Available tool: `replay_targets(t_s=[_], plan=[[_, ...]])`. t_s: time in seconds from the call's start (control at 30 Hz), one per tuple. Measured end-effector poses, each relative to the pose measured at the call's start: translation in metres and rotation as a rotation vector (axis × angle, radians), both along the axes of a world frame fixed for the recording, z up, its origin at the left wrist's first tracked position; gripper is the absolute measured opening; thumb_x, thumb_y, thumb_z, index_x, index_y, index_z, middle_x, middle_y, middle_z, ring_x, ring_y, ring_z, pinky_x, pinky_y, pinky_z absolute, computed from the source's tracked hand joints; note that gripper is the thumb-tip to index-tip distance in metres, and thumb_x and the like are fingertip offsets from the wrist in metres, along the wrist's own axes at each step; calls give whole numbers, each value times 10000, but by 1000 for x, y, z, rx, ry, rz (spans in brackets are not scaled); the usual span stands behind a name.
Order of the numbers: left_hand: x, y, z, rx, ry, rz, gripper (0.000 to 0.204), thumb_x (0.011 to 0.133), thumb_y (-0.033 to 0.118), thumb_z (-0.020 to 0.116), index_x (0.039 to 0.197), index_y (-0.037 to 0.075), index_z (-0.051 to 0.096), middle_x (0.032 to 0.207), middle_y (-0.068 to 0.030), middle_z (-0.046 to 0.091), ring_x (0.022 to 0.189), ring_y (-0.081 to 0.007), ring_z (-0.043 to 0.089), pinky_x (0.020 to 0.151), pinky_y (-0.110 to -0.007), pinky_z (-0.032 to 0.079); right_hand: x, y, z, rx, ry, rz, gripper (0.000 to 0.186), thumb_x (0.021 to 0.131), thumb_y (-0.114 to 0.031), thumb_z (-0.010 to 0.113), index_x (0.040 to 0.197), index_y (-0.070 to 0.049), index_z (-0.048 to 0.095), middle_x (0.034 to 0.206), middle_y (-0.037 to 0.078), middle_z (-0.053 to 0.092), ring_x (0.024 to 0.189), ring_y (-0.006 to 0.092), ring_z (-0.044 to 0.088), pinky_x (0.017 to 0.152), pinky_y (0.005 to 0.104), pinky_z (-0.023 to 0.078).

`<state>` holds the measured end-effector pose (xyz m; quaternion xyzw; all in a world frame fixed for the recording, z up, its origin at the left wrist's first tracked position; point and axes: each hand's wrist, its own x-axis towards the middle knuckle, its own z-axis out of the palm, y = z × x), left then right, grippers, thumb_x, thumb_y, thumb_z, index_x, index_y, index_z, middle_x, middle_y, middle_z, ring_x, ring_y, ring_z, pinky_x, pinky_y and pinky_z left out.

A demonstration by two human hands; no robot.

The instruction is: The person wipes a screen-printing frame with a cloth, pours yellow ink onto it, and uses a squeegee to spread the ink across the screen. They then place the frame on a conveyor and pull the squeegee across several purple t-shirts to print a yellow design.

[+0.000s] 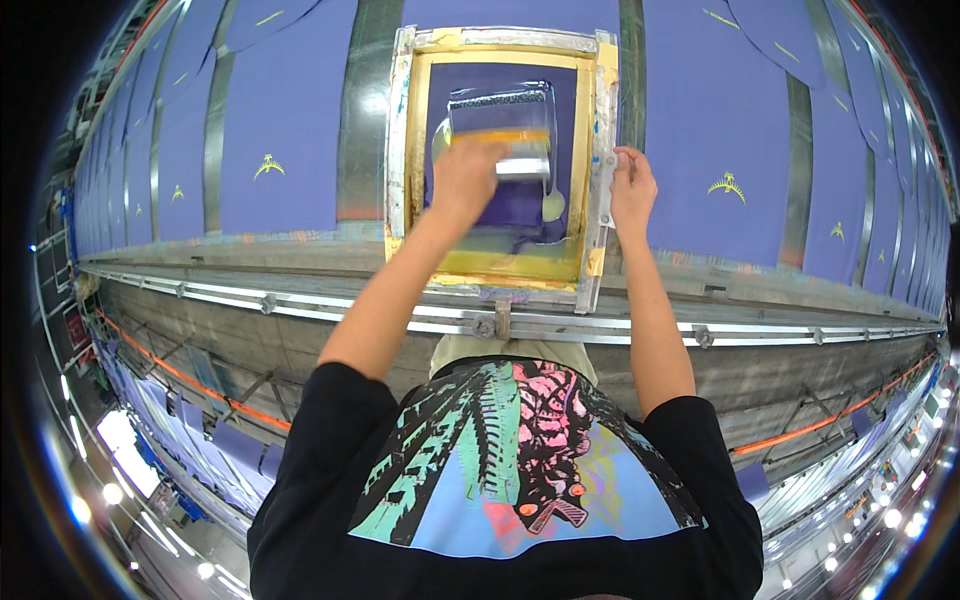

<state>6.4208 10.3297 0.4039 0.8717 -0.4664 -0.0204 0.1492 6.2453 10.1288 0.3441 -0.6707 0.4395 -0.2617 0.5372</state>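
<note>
A screen-printing frame (592, 268) with taped, paint-stained edges lies in front of me over purple fabric. Inside it, my left hand (468, 182) is closed on a squeegee (522, 160) with an orange upper edge and a pale, shiny lower part. The squeegee is slightly smeared by motion. Around it the dark mesh (500, 212) bears wet-looking streaks and a pale blob of ink (553, 206). My right hand (632, 190) has its fingers curled at the frame's right side, gripping its metal edge; the fingertips are partly hidden.
Purple fabric pieces with small yellow prints lie left (280, 120) and right (730, 130) on a long table. A metal rail (390, 318) with bolts runs along its near edge, close to my body. Behind me are orange rails and another row of purple pieces.
</note>
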Motion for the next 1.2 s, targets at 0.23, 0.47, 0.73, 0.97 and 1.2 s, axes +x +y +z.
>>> replay_targets(t_s=[0.23,0.47,0.73,0.97,1.2], plan=[[-39,32,22,-34,110,-16,405,761,15,719,1117,193,792,1104,-57,767,978,-306,716,823,-425,567,-1,-6,-7,-81,23,29,192,1060,-183,586,1136,-46,698,680,-10,493,596,69,442,541,283,376],[71,-79,26,105,149,135,199,809,136,671,922,231,806,968,-108,769,953,-329,740,823,-493,582,-4,-9,-18,-57,-55,48,183,1063,-210,607,1112,-81,727,697,-28,521,609,61,469,552,270,394],[-56,25,-16,80,0,-54,361,778,25,647,1086,184,748,1055,-25,733,1045,-245,665,908,-436,495,-6,-10,-24,216,-202,90,224,1082,-188,572,1189,-12,659,719,-60,437,603,28,376,520,218,320],[-75,83,-15,-124,50,-83,421,771,91,719,1188,143,698,1258,4,697,1194,-227,627,1006,-437,482,23,-4,13,74,-152,48,194,1075,-189,578,1138,-35,679,709,-56,448,600,31,392,513,221,321],[25,204,21,-245,137,-60,445,737,-4,655,1159,129,702,1166,-30,728,1148,-273,643,970,-444,492,129,132,44,-162,-104,93,216,1065,-219,583,1130,-50,701,681,-42,475,586,55,438,520,261,361]])
